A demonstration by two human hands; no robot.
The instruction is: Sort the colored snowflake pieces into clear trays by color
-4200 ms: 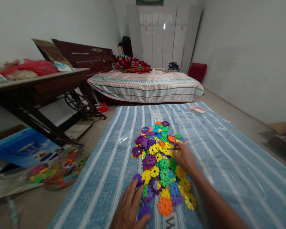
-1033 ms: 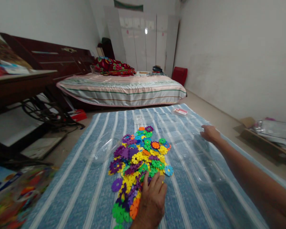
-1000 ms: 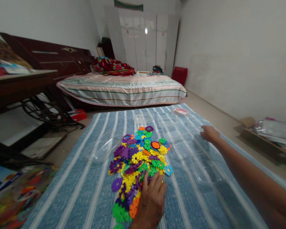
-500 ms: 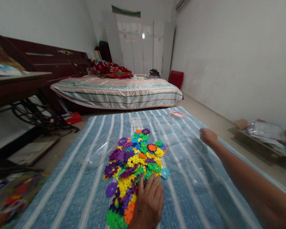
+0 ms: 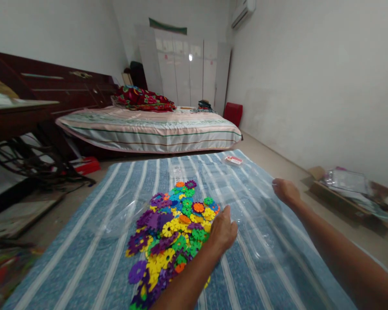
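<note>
A heap of flat, gear-shaped plastic pieces in purple, yellow, green, orange and blue lies in the middle of a blue striped mat. My left hand rests on the heap's right edge, fingers loosely bent over the pieces and holding nothing. My right hand is stretched out to the mat's right side. Its fingers are closed on the edge of a clear plastic sheet that lies over the mat's right half.
A small red and white packet lies at the mat's far edge. More clear plastic sits left of the heap. A bed stands behind, a dark table to the left, and a cardboard box to the right.
My left hand slid forward from the heap's near end to its right edge. My right hand stays closed on the clear plastic. The view has swung a little to the right.
</note>
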